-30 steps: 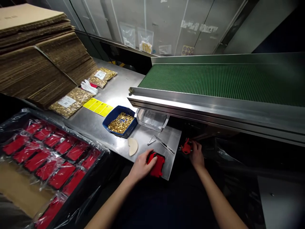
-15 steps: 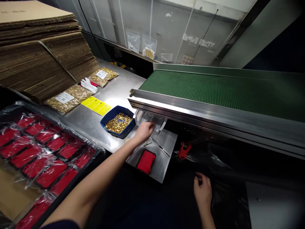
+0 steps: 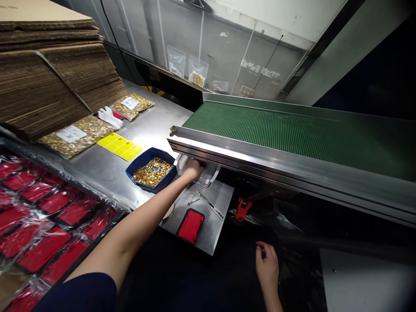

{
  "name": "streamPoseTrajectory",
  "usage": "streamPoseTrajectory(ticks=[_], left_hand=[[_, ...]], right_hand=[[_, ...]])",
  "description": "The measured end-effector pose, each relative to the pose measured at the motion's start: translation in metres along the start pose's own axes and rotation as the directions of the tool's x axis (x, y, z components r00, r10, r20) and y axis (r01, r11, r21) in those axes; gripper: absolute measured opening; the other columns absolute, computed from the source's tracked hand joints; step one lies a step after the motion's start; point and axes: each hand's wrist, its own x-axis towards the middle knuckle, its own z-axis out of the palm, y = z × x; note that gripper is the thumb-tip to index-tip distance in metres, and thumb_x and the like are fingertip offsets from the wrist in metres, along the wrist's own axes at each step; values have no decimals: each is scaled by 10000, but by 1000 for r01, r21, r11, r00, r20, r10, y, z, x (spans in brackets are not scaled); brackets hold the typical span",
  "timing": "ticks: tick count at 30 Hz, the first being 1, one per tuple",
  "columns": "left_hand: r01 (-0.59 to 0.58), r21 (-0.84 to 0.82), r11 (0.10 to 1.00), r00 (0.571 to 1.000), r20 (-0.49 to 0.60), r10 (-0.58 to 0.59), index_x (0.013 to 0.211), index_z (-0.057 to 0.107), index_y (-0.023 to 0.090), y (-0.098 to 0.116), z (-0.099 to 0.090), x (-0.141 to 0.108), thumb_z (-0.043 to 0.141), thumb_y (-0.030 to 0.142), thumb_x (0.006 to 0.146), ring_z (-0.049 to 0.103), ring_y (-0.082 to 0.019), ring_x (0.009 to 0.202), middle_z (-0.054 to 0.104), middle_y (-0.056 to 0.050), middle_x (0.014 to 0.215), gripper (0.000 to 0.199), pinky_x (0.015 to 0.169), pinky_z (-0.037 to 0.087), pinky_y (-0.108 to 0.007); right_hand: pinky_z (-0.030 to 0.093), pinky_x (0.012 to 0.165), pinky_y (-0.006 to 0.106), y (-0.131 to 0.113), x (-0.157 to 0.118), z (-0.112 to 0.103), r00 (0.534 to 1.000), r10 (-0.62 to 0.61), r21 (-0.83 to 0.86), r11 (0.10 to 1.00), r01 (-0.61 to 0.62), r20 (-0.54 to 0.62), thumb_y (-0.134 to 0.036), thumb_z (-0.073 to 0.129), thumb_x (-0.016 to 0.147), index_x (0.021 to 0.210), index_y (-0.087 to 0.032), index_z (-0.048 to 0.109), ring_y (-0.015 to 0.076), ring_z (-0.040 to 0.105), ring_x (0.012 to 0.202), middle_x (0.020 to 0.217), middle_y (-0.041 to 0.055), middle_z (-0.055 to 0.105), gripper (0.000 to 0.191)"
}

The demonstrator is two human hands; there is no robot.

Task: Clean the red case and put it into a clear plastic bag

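My left hand [image 3: 194,170] reaches into a clear plastic tray [image 3: 206,179] under the conveyor's edge; its fingertips are in shadow, so I cannot see whether they hold anything. Loosely curled, my right hand [image 3: 268,265] hovers low at the right, thumb apart from the fingers, with nothing visible in it. A red case with a black rim [image 3: 191,226] lies on the metal worktop [image 3: 208,238]. Beside it are a slim pen-like tool [image 3: 210,205] and a small metal piece [image 3: 193,199]. Left of the tray stands a blue bin [image 3: 130,171] of small brass-coloured parts [image 3: 152,172].
A green conveyor [image 3: 260,130] runs off to the right. At left are a stack of cardboard [image 3: 55,82], bags of brass-coloured parts [image 3: 78,134], a white glove [image 3: 109,117], yellow labels [image 3: 119,146] and a box of plastic-wrapped red cases [image 3: 43,247]. An orange-red tool [image 3: 242,209] lies under the conveyor.
My left hand has gone deeper into the clear tray, its fingers now under the conveyor's edge. My right hand keeps much the same pose. The whole view has shifted slightly.
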Motion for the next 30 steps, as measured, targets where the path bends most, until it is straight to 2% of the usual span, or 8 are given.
streamPoseTrajectory(ticks=[5, 11, 15, 20, 23, 25, 27, 30], left_hand=[[142, -317, 938, 990, 57, -130, 940, 669, 143, 18, -13, -39, 649, 437, 972, 630, -139, 701, 666, -5, 832, 296, 655, 552, -299], [193, -610, 769, 981, 149, -128, 833, 648, 152, 53, -23, -107, 711, 583, 830, 374, -70, 483, 445, 78, 599, 436, 479, 281, -225], [195, -679, 708, 976, 209, -69, 812, 660, 149, 74, -16, -147, 744, 569, 795, 382, -73, 535, 477, 60, 627, 429, 523, 291, -223], [192, -696, 692, 965, 264, -3, 878, 727, 141, 82, -7, -177, 688, 488, 876, 508, -118, 632, 622, -15, 740, 350, 587, 385, -244], [17, -651, 759, 960, 224, 170, 1202, 731, 213, 84, -11, -188, 746, 362, 850, 613, -237, 1127, 670, -105, 1284, 383, 940, 482, -332], [-124, -598, 792, 882, 299, 364, 1409, 613, 296, 85, -13, -193, 790, 300, 822, 476, -278, 1388, 535, -84, 1520, 613, 1153, 367, -393], [-109, -593, 798, 763, 464, 449, 1481, 532, 314, 85, -6, -199, 796, 308, 830, 534, -273, 1333, 607, -84, 1427, 703, 1141, 384, -407], [177, -592, 786, 700, 638, 322, 1311, 649, 235, 82, 22, -209, 782, 388, 846, 641, -191, 899, 696, -32, 968, 506, 823, 491, -299]], right_hand=[[588, 761, 415, -33, -1, 1, 995, 88, 77, 994, -84, -53, -520, 443, 997, 1080, -198, 681, 308, 702, 913, 1120, 155, 688, 409], [535, 950, 411, -194, 3, -11, 968, -244, 338, 907, 250, -59, -463, 555, 1000, 1132, -227, 685, 265, 652, 1067, 1160, 105, 679, 300], [469, 1086, 483, -260, 33, -18, 927, -372, 230, 899, 373, -47, -453, 722, 898, 1471, -208, 486, 331, 548, 1311, 1431, 163, 565, 666], [531, 921, 375, -251, 39, -17, 922, -345, 303, 910, 283, 176, -321, 490, 1035, 1247, -253, 685, 258, 704, 1042, 1174, 76, 741, 295], [541, 777, 311, -230, 25, -26, 914, -216, 537, 844, -2, 342, -417, 541, 1024, 1100, -215, 730, 217, 700, 852, 952, 59, 748, 286], [506, 664, 259, -214, 15, -35, 832, -194, 638, 736, -226, 519, -474, 623, 985, 995, -187, 727, 168, 648, 718, 826, 36, 709, 305], [415, 555, 216, -196, 6, -42, 764, -170, 644, 665, -377, 623, -506, 659, 968, 895, -169, 698, 111, 549, 580, 696, 2, 647, 347], [254, 454, 213, -167, -5, -49, 754, -60, 589, 666, -458, 655, -573, 633, 973, 800, -164, 641, 66, 377, 433, 521, -47, 527, 444]])
